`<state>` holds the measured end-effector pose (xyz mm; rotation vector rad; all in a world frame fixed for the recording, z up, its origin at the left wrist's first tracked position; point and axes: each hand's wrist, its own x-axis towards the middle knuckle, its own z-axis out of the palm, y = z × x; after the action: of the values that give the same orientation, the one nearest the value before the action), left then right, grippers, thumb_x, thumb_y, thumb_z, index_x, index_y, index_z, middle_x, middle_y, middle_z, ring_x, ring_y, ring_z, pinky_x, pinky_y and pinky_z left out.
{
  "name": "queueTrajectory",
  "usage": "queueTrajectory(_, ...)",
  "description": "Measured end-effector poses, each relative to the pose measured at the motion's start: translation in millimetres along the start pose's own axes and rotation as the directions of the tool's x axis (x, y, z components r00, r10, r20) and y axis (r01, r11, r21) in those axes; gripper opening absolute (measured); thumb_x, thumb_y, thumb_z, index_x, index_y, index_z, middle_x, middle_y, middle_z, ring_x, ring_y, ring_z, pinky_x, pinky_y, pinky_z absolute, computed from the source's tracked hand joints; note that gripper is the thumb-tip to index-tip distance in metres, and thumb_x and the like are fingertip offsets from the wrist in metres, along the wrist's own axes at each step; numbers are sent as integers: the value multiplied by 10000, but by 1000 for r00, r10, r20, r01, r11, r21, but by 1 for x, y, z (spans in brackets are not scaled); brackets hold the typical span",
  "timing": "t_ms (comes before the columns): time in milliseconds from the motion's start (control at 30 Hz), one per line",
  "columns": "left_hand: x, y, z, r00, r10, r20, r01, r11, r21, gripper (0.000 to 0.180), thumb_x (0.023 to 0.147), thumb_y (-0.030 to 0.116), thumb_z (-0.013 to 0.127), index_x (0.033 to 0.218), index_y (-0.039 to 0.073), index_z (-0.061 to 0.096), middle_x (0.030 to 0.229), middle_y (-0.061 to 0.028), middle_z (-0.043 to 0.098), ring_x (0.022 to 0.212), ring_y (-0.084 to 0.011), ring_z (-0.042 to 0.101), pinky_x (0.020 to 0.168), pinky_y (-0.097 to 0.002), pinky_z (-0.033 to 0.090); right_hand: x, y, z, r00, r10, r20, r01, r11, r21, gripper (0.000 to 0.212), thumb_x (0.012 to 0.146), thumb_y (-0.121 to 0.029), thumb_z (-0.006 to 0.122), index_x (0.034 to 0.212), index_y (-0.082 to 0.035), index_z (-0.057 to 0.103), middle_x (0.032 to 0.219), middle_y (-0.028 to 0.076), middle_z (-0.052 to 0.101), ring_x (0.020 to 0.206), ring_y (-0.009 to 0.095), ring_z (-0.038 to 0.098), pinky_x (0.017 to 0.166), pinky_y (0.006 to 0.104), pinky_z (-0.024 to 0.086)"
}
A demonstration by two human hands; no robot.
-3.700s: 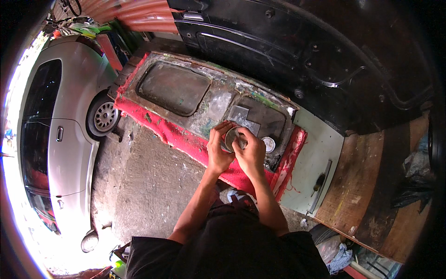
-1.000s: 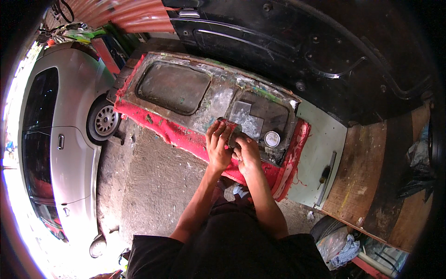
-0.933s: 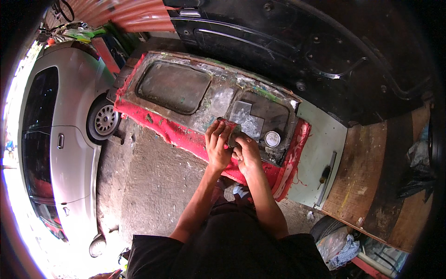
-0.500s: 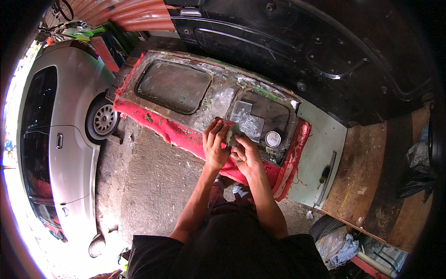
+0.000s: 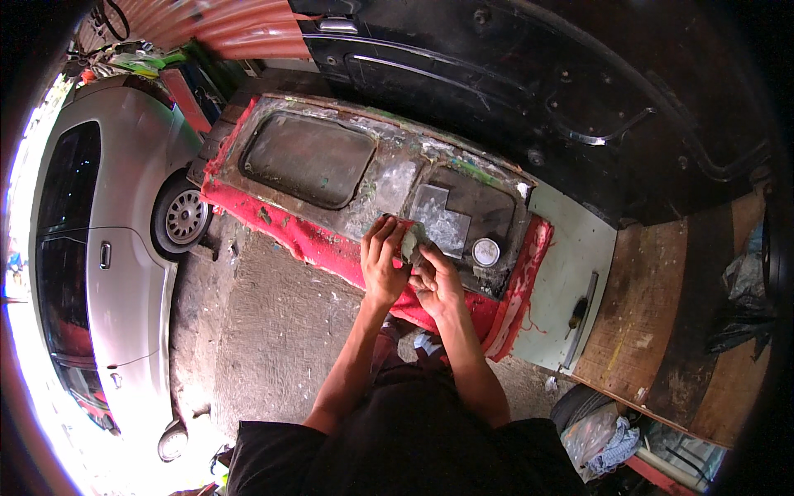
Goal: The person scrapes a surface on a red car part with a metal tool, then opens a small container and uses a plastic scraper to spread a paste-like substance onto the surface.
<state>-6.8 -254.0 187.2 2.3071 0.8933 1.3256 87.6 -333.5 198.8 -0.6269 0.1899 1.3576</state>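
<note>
My left hand [image 5: 382,263] and my right hand [image 5: 438,281] meet over the near edge of a worn, paint-spattered panel [image 5: 389,182]. Between them is a small grey-green piece with a ragged outline [image 5: 413,241], with some red showing beside it; its kind is not clear. My left fingers curl round its left side. The thumb and fingers of my right hand pinch its right side. Just beyond, a grey L-shaped plate [image 5: 438,221], smeared with pale paste, lies in the panel's right recess. A round tin with a white top [image 5: 485,251] stands right of it.
Red cloth [image 5: 306,240] hangs under the panel's near edge. To the right, a tool with a dark handle [image 5: 578,312] lies on a pale green board [image 5: 550,331], beside a wooden surface [image 5: 653,331]. A large black panel [image 5: 513,91] stands behind. A silver car [image 5: 124,207] is parked left.
Both hands stay at almost the same spot, still on the grey-green piece. My right fingers have shifted slightly on it, and the piece appears turned a little.
</note>
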Motion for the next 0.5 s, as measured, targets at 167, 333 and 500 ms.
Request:
queueTrajectory(167,0,-2,3,999,-43,7,43,999,11,654,585,20,778,1215,56,606,1264,-128,591,1207,-353,527,996,-454,432,8,1,-7,999,11,-51,-11,1000,7,50,928,-169,654,931,-147,609,671,-66,596,369,16,346,416,192,269)
queueTrajectory(333,1,-5,8,996,-91,24,90,996,14,651,591,30,789,1213,65,601,1235,-121,601,1203,-344,529,997,-454,419,14,-1,-11,998,5,-61,-4,1000,16,57,919,-159,662,886,-145,618,676,-55,610,368,29,336,423,198,279)
queueTrajectory(500,4,-12,11,994,-111,16,110,993,41,693,561,59,818,1209,62,572,1225,-127,599,1176,-340,539,997,-452,408,18,-4,-14,996,-16,-85,18,1000,22,73,906,-155,675,865,-142,616,668,-49,608,371,44,353,437,219,308)
